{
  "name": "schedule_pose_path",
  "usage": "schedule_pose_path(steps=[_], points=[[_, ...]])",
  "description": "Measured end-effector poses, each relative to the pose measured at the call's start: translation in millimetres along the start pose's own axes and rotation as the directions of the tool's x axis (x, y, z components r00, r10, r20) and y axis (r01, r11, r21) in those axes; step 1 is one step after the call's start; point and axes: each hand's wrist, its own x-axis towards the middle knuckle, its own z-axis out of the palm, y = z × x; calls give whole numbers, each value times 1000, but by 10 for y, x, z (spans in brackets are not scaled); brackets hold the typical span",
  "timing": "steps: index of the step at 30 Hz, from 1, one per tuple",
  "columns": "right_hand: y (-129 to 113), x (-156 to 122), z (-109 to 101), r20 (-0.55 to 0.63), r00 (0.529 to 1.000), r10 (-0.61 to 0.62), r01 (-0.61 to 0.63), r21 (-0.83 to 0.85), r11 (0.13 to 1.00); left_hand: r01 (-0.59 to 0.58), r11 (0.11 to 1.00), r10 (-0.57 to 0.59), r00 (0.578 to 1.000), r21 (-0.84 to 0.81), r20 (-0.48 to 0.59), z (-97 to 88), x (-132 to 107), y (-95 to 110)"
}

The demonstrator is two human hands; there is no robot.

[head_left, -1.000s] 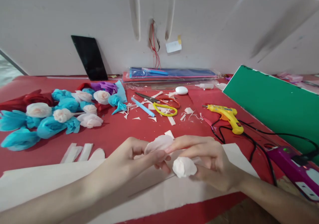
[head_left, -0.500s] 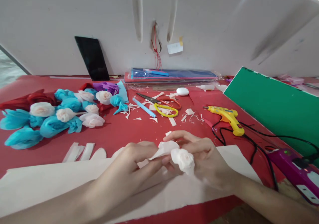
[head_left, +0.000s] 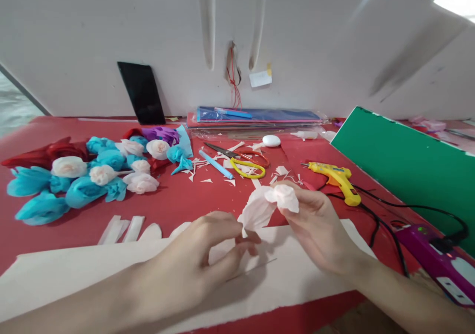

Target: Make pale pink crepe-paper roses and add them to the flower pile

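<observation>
My right hand [head_left: 319,230] pinches a small pale pink crepe paper rose [head_left: 286,196], holding it above the table. My left hand [head_left: 202,255] has its fingers pressed together on a loose pale pink petal [head_left: 256,211] that hangs beside the rose and touches it. A thin wire stem [head_left: 252,269] runs down from the hands over a large pale paper sheet [head_left: 74,274] lying on the red table [head_left: 185,195].
Finished blue, white, red and purple paper flowers [head_left: 100,173] lie at the left. Cut petal strips [head_left: 126,227], scissors [head_left: 241,158], a blue pen [head_left: 215,163], a yellow glue gun [head_left: 334,175] with black cords, a purple power strip [head_left: 438,260] and a green board [head_left: 408,161] surround the hands.
Both hands have lifted the rose up and away from me. The right hand has turned the bloom upward, and the loose petal now hangs open between the two hands.
</observation>
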Motion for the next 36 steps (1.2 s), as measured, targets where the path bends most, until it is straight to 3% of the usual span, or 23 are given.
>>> schedule_pose_path(steps=[4,8,12,14,18,21,25,30,33,36], points=[[-115,75,17,103,991,-90,100,-97,990,148,978,-175,966,-146,-191,-96,-14,86],[-229,165,59,276,929,-245,320,-273,907,4,973,-31,993,-229,-114,-218,112,164],[-284,215,85,370,860,-352,479,-343,808,47,923,-69,997,-382,-45,-282,206,227],[-287,223,104,337,857,-389,498,-349,794,50,895,-92,993,-444,-73,-291,218,246],[-253,225,176,145,875,-461,481,-355,802,-54,894,-92,949,-445,-300,-296,228,258],[-219,227,241,59,874,-482,469,-363,805,-86,904,-90,920,-419,-382,-282,228,255],[-190,235,291,9,881,-473,440,-385,811,-92,863,-106,928,-496,-356,-224,199,243],[-182,225,306,-26,887,-462,408,-426,807,-142,753,-87,947,-643,-310,-145,185,252],[-177,218,306,-1,866,-500,435,-493,754,-108,692,-118,959,-713,-259,-127,185,265],[-170,218,296,22,827,-562,484,-535,692,-102,711,-123,956,-695,-265,-130,168,271]])
